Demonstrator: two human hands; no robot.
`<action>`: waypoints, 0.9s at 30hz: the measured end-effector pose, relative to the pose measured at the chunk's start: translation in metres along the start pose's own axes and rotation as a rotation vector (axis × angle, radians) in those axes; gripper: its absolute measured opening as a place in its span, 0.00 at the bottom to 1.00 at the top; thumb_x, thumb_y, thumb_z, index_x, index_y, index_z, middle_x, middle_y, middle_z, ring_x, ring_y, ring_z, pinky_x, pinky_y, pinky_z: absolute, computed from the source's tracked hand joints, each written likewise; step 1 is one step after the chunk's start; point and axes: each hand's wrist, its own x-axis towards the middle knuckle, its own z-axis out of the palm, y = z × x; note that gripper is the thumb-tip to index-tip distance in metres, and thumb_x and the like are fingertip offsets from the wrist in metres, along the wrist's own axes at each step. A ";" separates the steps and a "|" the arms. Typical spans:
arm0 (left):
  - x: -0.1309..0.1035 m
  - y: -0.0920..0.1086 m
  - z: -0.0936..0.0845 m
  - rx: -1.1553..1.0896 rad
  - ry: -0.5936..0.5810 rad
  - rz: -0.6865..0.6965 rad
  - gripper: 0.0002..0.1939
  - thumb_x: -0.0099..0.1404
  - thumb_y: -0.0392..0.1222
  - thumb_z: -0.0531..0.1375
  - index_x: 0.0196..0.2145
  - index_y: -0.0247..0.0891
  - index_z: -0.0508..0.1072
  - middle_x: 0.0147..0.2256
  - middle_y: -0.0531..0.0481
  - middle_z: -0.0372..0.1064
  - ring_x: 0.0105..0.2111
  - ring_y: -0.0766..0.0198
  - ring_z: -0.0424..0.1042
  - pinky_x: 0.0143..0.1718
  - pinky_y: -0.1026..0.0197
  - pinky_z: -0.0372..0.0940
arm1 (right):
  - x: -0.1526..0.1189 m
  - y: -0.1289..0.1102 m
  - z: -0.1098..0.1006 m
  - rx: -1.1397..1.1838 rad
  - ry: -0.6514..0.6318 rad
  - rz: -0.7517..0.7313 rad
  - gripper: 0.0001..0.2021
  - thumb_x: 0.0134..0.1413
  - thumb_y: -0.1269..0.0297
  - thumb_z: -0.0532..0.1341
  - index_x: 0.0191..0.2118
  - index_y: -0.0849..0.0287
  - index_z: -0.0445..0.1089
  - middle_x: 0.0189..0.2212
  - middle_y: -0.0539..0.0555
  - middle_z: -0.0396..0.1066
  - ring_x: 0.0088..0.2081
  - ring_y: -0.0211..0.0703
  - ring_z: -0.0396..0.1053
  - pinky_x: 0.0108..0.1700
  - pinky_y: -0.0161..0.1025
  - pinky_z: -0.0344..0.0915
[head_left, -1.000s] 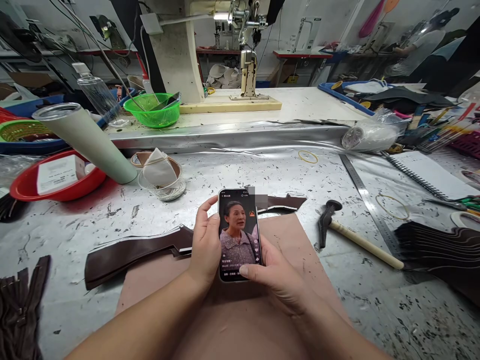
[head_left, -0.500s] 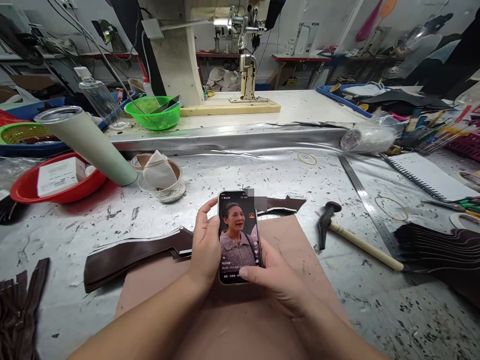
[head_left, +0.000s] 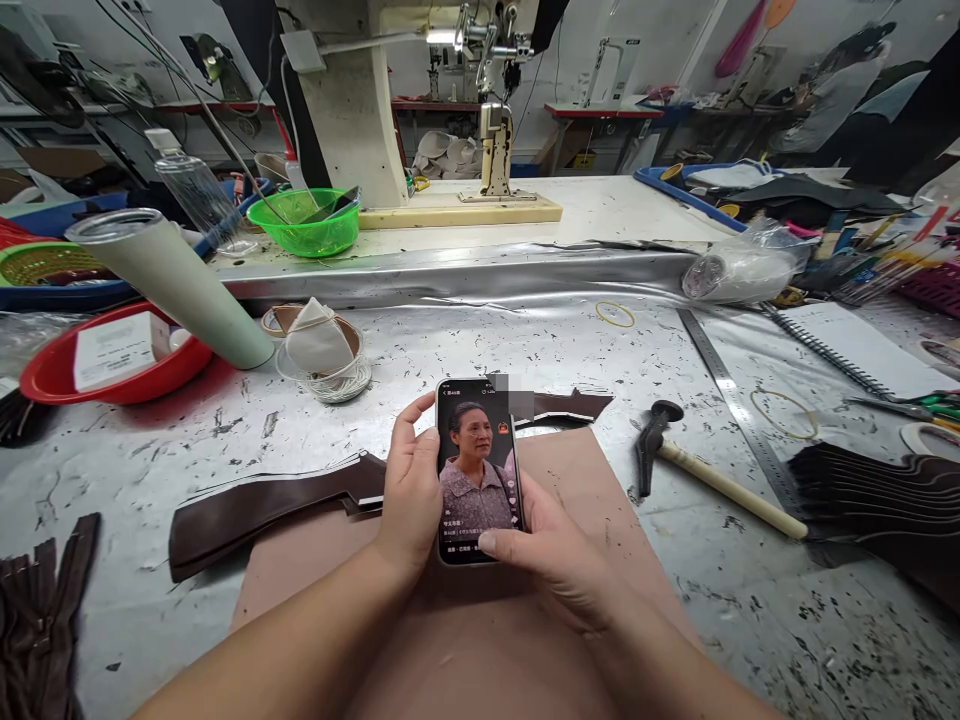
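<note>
A smartphone (head_left: 480,480) is held upright between both hands, its lit screen showing a video of a person. My left hand (head_left: 412,490) grips the phone's left edge, thumb along the side. My right hand (head_left: 555,550) wraps the lower right corner, its thumb over the bottom of the screen. Beneath them lies a pinkish-brown sheet (head_left: 420,660). A stack of dark brown leather pieces (head_left: 262,505) rests on the sheet's left edge, and another dark piece (head_left: 570,407) shows behind the phone. To the right is a hammer (head_left: 720,485) with a pale wooden handle.
A sewing machine (head_left: 495,150) stands at the back. On the left are a red basin (head_left: 150,385), a leaning pale tumbler (head_left: 180,290), a green basket (head_left: 315,235) and zippers (head_left: 45,620). A steel ruler (head_left: 735,410), a notebook (head_left: 862,350) and dark leather strips (head_left: 877,500) lie right.
The picture on the phone screen has changed slightly. Both hands keep the same hold on the phone, and the things on the table stay where they were.
</note>
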 end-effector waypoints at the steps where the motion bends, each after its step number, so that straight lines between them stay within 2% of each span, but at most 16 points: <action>1: 0.000 0.000 0.000 0.006 0.002 0.005 0.17 0.63 0.43 0.52 0.50 0.45 0.63 0.49 0.50 0.67 0.50 0.59 0.66 0.53 0.54 0.59 | 0.000 0.000 0.000 -0.002 -0.001 0.003 0.28 0.38 0.70 0.67 0.49 0.56 0.63 0.45 0.53 0.71 0.46 0.47 0.68 0.50 0.44 0.60; 5: 0.000 0.000 0.000 0.021 0.004 0.008 0.16 0.64 0.43 0.51 0.50 0.47 0.63 0.50 0.51 0.67 0.52 0.60 0.65 0.56 0.54 0.56 | 0.000 -0.001 -0.002 -0.020 -0.007 0.009 0.28 0.38 0.69 0.67 0.50 0.56 0.63 0.45 0.54 0.71 0.46 0.48 0.68 0.50 0.45 0.60; 14: 0.000 0.000 0.000 0.052 0.015 0.029 0.17 0.63 0.42 0.51 0.50 0.46 0.63 0.48 0.50 0.68 0.49 0.59 0.67 0.52 0.54 0.59 | -0.001 0.000 -0.001 -0.045 0.016 0.013 0.28 0.37 0.68 0.67 0.49 0.58 0.62 0.44 0.55 0.71 0.48 0.50 0.66 0.51 0.46 0.59; 27: -0.001 0.002 0.001 0.023 0.007 0.004 0.17 0.63 0.43 0.51 0.50 0.45 0.63 0.48 0.50 0.68 0.49 0.60 0.67 0.51 0.55 0.60 | -0.001 -0.003 0.000 -0.004 -0.009 -0.012 0.27 0.39 0.69 0.66 0.50 0.56 0.63 0.45 0.53 0.71 0.47 0.48 0.67 0.52 0.45 0.59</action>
